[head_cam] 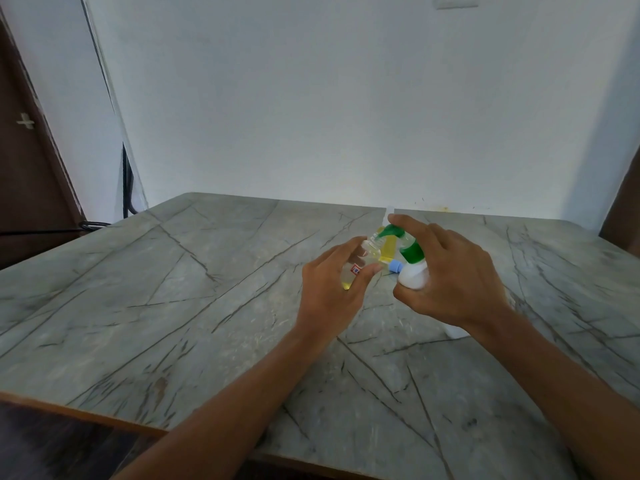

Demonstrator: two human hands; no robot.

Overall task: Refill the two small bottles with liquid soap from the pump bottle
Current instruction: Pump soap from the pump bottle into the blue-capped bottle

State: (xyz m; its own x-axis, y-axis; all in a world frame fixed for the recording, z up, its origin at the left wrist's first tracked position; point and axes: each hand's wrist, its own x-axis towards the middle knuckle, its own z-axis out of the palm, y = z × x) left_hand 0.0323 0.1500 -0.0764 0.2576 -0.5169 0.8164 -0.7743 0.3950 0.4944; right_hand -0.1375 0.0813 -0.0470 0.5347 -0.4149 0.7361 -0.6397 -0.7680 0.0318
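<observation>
**Small bottle** (360, 261): clear, with a little yellow soap at its base. It is held tilted above the desk (173, 271), its open mouth just beside the green nozzle (388, 232) of the pump bottle (412, 275).

**Hands:** the left hand (332, 289) wraps its fingers round the small bottle. The right hand (453, 275) grips the white pump bottle, forefinger laid on the pump head.

**Behind:** a second small bottle (389, 247), yellow inside, appears to stand on the desk near a blue cap (394, 266).

**Step in hand, as judged:** filling the first bottle.

**Next move:** calls for keeping the mouth under the nozzle and pressing slowly, lest soap run down the outside.
</observation>
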